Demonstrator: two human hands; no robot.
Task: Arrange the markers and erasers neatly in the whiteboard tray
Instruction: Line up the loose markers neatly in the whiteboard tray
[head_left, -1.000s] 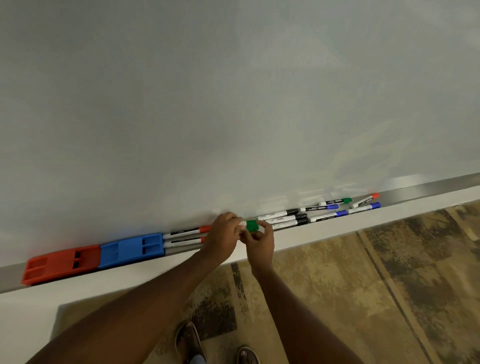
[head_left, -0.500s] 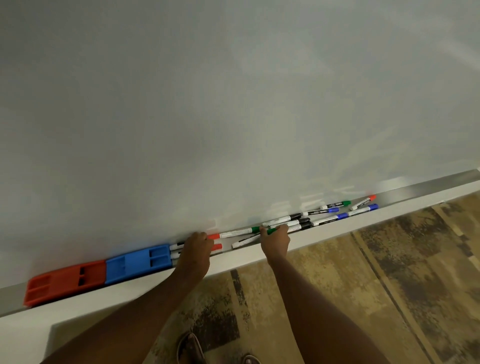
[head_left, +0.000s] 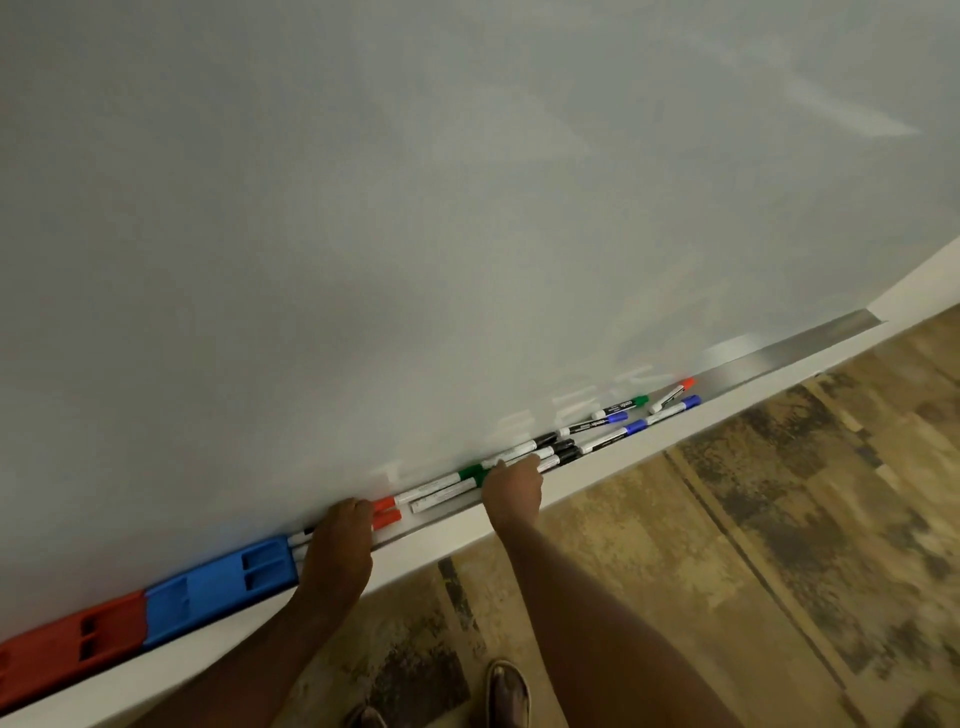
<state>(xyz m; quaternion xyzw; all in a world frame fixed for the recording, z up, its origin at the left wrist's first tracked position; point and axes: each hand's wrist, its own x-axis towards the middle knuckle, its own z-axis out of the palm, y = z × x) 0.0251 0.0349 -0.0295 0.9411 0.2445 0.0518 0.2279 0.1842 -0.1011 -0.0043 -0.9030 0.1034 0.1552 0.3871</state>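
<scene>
- Marker labels: black print on the white barrels is showing, too blurred to read; no brand legible anywhere.
- Tray (head_left: 810, 358), a metal ledge, is running along the bottom of the whiteboard (head_left: 415, 208), sloping up to the right in the head view.
- Red eraser (head_left: 67, 657) is sitting at the far left of the tray, blue eraser (head_left: 218, 584) butting against its right end.
- Left hand (head_left: 337, 551) is resting over two red-capped markers (head_left: 385, 512) just right of the blue eraser; the caps are poking out past the fingers. Fingers curled down on the barrels; can't tell if actually clamping or just pressing.
- Right hand (head_left: 511, 491) is sitting well apart from the left, fingertips touching the green-capped marker (head_left: 441, 484) and the marker beside it near the cap end. Grip not visible, so can't tell whether closed on one.
- Black-capped markers (head_left: 558, 452) are lying just right of the right hand, bunched.
- Further right: blue-capped markers (head_left: 613, 435), another green-capped one and a red-capped marker (head_left: 672, 394), lying skewed, clear of both hands.
- Shoes (head_left: 506, 693) are showing on the patterned floor (head_left: 779, 519).
</scene>
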